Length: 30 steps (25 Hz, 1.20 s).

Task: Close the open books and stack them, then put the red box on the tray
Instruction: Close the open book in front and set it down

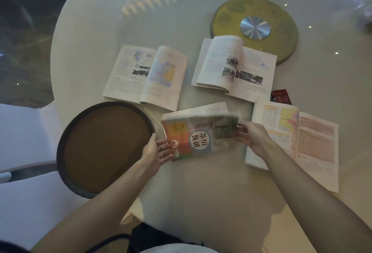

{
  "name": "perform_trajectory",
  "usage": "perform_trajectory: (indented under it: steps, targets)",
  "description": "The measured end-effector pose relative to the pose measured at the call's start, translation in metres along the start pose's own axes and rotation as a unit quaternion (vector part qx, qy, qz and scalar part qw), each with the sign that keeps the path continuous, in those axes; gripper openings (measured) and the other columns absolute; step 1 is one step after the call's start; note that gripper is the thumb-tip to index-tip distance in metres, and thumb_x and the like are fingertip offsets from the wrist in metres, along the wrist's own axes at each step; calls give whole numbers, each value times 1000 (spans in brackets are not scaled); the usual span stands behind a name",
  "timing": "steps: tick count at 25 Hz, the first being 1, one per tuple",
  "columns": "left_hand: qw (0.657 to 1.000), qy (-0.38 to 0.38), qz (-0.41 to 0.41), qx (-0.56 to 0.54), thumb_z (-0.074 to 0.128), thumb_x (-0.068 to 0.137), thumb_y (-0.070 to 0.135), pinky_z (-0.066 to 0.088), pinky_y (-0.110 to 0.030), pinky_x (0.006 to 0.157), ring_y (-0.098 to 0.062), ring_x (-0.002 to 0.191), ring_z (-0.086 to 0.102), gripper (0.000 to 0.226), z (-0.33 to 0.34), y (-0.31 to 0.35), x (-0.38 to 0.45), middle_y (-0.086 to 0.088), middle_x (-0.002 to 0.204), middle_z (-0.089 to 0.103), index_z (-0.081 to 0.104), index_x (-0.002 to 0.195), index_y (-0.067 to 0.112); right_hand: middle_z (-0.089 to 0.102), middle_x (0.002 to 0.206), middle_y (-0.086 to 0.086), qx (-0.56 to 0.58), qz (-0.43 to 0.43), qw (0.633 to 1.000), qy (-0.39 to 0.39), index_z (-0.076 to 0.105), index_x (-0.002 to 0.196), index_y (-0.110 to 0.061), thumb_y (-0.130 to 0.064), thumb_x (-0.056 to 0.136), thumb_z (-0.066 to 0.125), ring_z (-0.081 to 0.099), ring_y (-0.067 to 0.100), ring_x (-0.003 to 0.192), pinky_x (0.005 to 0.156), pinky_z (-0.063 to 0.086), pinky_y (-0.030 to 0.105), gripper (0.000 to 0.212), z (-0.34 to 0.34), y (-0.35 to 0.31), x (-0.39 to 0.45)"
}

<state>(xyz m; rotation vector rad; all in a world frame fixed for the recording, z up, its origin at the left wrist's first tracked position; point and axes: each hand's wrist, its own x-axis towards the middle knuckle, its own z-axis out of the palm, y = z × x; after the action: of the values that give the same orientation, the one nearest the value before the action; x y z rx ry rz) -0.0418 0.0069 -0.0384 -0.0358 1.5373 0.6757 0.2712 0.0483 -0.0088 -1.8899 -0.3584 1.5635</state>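
Head view: book being closed sits mid-counter, cover up, blurred, pages fanned behind. Right hand grip is clenched on its right edge, likely to swing the cover over. Left hand is released, fingers spread against the left edge, probably steadying the spine. Three open books remain: one above the tray, one overlapping the gold disc, one at right. Red box sits between the last two, well apart from the tray.

Bare forearms, no sleeves or wristwear; dark garment at the lap.
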Motion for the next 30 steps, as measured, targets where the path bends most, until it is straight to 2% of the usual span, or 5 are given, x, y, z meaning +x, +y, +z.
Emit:
perform_trajectory:
  steps: [3, 5, 10, 15, 30]
  targets:
    - [997, 33, -1, 72, 54, 101, 35, 57, -34, 56, -25, 68, 67, 38, 0, -18, -1, -13, 86, 68, 63, 108, -1, 66, 95, 14, -249, -76, 963, 68, 66, 109, 1, -15, 100, 57, 66, 29, 79, 75, 59, 46, 21, 23, -5, 15]
    - [994, 35, -7, 107, 67, 95, 26, 62, -37, 58, -25, 65, 66, 37, 4, -36, -3, -14, 84, 64, 64, 112, -7, 67, 111, 14, -472, -199, 854, 88, 64, 119, -6, -20, 99, 56, 64, 32, 98, 86, 53, 43, 27, 41, -8, 21]
    - [993, 45, -38, 100, 66, 97, 25, 60, -30, 57, -22, 72, 61, 31, 20, -56, -3, -13, 97, 56, 59, 118, 4, 24, 172, 4, -668, -282, 683, -87, 28, 162, -20, -22, 103, 48, 20, 28, 158, 127, 20, 50, 62, 85, -16, 50]
    - [996, 83, 34, 28, 65, 94, 5, 62, -31, 61, -24, 70, 68, 18, 22, -57, -2, -20, 97, 68, 55, 107, -1, 55, 141, 8, -733, -302, 610, -24, 53, 135, -18, -25, 100, 46, 47, 30, 134, 119, 27, 54, 36, 79, -13, 61]
    - [928, -32, 268, 255, 71, 89, 5, 60, -37, 87, -19, 99, 69, 45, 101, 9, 19, -1, 116, 70, 63, 132, 17, 63, 93, 7, -438, -66, 890, 110, 57, 97, -12, -28, 93, 66, 59, 28, 83, 66, 40, 35, 19, -14, 69, 13]
